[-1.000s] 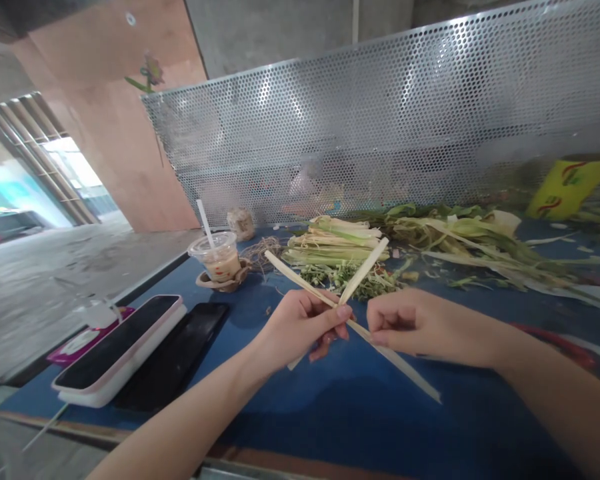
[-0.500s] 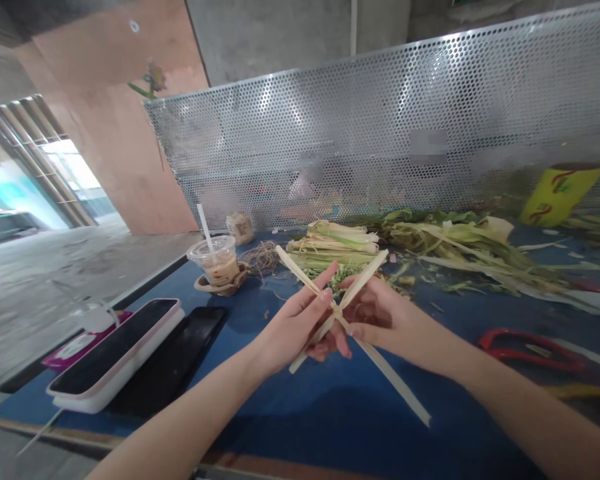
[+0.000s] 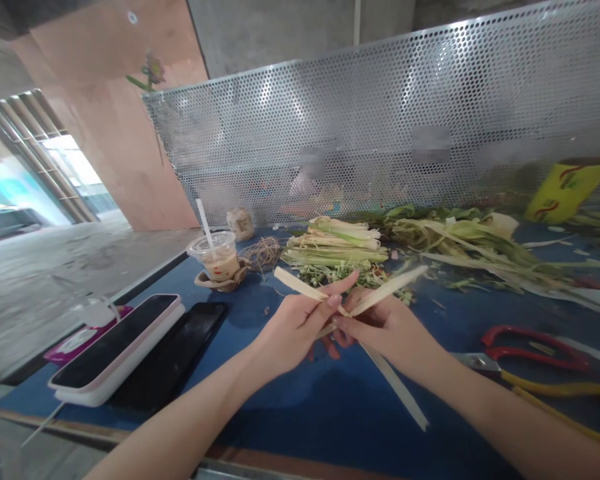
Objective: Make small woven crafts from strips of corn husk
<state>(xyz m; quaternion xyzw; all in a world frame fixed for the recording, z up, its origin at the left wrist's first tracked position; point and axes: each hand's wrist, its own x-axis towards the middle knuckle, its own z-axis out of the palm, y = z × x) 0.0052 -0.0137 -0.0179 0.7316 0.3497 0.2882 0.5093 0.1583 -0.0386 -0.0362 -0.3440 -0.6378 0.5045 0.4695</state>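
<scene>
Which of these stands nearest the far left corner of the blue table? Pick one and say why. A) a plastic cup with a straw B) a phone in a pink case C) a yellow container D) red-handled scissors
A: the plastic cup with its straw stands far back on the left of the blue table, while the red-handled scissors and yellow container are on the right.

No readable text anywhere in view.

The yellow container (image 3: 567, 187) behind the perforated metal screen (image 3: 380, 133) bears red and green markings, too blurred and small to read as letters or a brand. The pink packet (image 3: 77, 340) at the tabletop's left edge shows a pale label whose print cannot be made out. The phone (image 3: 115, 347) screens are dark and blank.
</scene>
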